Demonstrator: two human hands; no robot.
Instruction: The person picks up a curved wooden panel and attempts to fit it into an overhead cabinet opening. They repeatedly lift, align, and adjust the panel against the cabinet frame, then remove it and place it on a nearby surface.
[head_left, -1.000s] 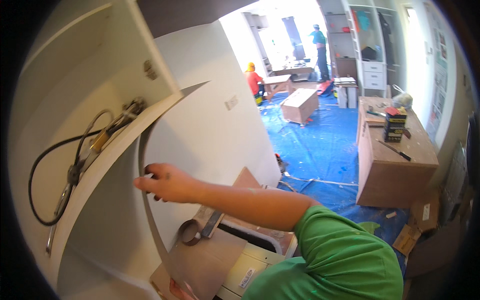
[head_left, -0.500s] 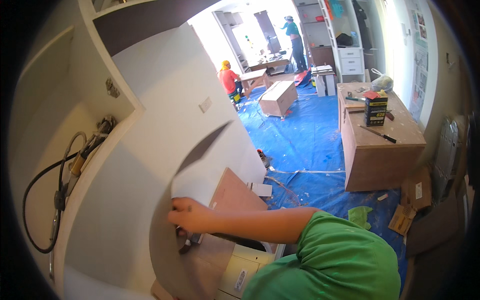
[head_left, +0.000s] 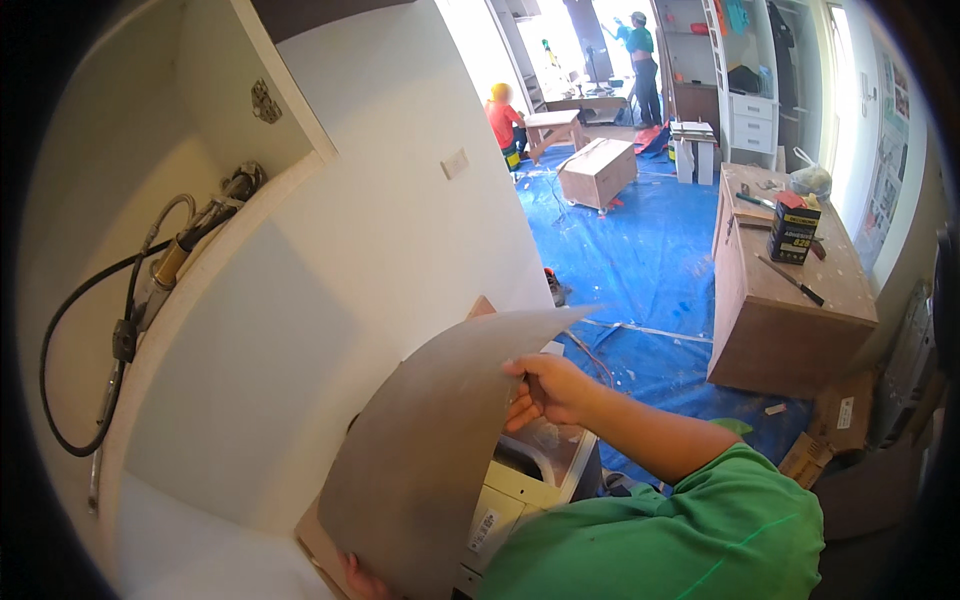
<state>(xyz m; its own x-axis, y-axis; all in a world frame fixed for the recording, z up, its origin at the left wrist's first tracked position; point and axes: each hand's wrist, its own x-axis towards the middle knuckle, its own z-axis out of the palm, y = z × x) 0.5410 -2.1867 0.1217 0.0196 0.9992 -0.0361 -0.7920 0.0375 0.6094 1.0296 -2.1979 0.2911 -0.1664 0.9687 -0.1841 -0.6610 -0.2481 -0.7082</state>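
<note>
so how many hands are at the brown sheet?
2: the right hand holds the right edge of the brown sheet; the left hand is at its lower-left part, mostly out of view.

Blue floor sheet [head_left: 655, 260], wooden cabinet [head_left: 785, 330], black can [head_left: 793, 235]

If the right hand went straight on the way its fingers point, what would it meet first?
The grey-brown sheet, whose edge the right hand touches; past that, probably the white wall, though depth is hard to judge.
</note>
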